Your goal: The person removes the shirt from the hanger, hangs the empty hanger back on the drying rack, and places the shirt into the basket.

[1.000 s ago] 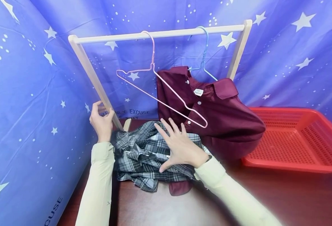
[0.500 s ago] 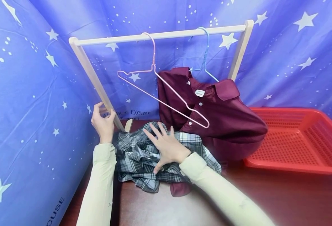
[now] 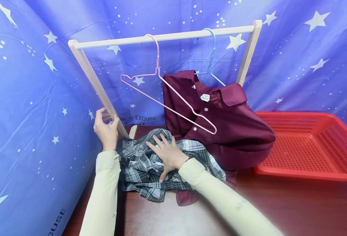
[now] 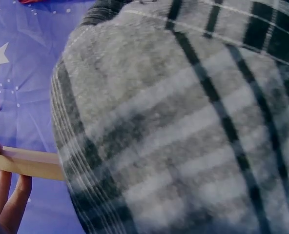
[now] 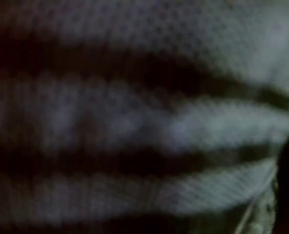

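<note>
My left hand (image 3: 106,132) grips the left upright (image 3: 98,87) of a small wooden clothes rack, thumb on one side and fingers on the other. In the left wrist view that upright (image 4: 34,162) passes between them. A crumpled grey, black and white plaid shirt (image 3: 138,178) lies on the table under the rack. On top of it rests my right hand (image 3: 168,155), palm down with fingers spread. Blurred plaid cloth (image 5: 134,122) fills the right wrist view, and the plaid shirt (image 4: 174,131) also covers most of the left wrist view.
From the rack's rail (image 3: 173,36) hangs a bare pink hanger (image 3: 173,113). A blue hanger (image 3: 211,62) beside it carries a maroon shirt (image 3: 220,124). To the right stands a red perforated basket (image 3: 303,173) on the brown table (image 3: 279,203). A starry blue curtain (image 3: 43,131) closes off the back and left.
My right hand has moved left across the plaid shirt, still spread, uncovering more of the shirt's right side. The left hand has kept its grip on the upright.
</note>
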The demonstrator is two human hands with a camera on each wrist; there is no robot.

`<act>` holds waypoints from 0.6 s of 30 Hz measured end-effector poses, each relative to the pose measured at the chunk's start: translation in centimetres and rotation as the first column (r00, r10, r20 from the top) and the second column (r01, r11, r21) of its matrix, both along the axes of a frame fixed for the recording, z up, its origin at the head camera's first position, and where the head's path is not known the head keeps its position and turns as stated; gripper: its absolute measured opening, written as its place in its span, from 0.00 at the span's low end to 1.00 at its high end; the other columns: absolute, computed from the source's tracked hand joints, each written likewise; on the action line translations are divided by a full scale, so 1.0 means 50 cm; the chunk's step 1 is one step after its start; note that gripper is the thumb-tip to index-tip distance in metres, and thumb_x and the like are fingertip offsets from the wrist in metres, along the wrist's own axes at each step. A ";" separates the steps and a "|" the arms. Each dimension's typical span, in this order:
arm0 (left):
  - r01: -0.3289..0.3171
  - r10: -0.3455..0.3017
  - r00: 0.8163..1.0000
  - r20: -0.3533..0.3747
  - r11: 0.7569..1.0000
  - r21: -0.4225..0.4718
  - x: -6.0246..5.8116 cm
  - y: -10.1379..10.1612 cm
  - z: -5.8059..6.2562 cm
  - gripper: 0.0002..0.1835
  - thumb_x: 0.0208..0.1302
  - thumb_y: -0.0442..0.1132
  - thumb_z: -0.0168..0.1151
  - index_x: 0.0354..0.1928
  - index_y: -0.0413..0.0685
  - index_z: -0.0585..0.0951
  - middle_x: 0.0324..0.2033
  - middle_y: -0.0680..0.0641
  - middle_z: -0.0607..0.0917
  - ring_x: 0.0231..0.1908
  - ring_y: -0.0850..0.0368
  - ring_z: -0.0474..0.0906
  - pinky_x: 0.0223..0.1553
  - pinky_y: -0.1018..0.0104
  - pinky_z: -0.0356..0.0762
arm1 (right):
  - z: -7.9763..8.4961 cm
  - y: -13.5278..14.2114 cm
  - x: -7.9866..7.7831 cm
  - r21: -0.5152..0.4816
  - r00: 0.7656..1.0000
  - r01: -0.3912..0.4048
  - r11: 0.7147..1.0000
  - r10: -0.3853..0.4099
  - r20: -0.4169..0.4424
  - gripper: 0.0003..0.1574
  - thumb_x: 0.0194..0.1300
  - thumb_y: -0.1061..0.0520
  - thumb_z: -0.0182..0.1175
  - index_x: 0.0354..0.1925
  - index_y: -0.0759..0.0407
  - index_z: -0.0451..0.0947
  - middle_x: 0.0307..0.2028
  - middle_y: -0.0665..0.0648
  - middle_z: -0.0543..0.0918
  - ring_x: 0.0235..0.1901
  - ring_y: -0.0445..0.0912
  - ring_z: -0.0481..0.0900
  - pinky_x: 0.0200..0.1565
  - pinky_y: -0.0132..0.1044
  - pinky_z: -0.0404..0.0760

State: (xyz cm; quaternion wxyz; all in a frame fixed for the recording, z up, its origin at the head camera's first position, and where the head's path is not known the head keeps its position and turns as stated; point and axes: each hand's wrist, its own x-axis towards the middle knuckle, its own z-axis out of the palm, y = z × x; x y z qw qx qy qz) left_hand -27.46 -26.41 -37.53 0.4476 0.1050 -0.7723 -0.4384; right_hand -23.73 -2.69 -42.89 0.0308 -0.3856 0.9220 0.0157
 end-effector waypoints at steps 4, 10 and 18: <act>-0.006 0.007 1.000 0.003 1.000 -0.003 -0.001 -0.001 -0.001 0.19 0.57 0.35 0.66 0.52 0.44 0.80 0.39 0.44 0.86 0.41 0.56 0.83 0.37 0.78 0.80 | -0.012 -0.014 0.005 0.106 1.000 0.003 0.994 -0.006 0.026 0.99 0.16 0.15 0.71 0.79 0.39 0.31 0.79 0.58 0.42 0.77 0.61 0.42 0.67 0.71 0.52; -0.016 0.016 1.000 0.000 1.000 -0.013 -0.002 -0.001 -0.001 0.19 0.57 0.35 0.65 0.52 0.43 0.80 0.39 0.43 0.85 0.41 0.54 0.83 0.37 0.80 0.79 | -0.025 -0.025 0.008 0.170 0.996 -0.006 0.985 -0.010 0.093 0.95 0.19 0.18 0.74 0.79 0.35 0.34 0.79 0.57 0.47 0.76 0.60 0.48 0.67 0.70 0.55; -0.025 0.025 1.000 -0.001 0.999 -0.028 -0.001 0.003 0.000 0.19 0.56 0.35 0.65 0.52 0.43 0.80 0.40 0.42 0.84 0.42 0.53 0.83 0.38 0.71 0.83 | -0.028 -0.027 0.002 0.190 0.989 -0.018 0.982 -0.010 0.148 0.88 0.24 0.19 0.75 0.79 0.35 0.43 0.74 0.55 0.58 0.72 0.56 0.59 0.64 0.64 0.65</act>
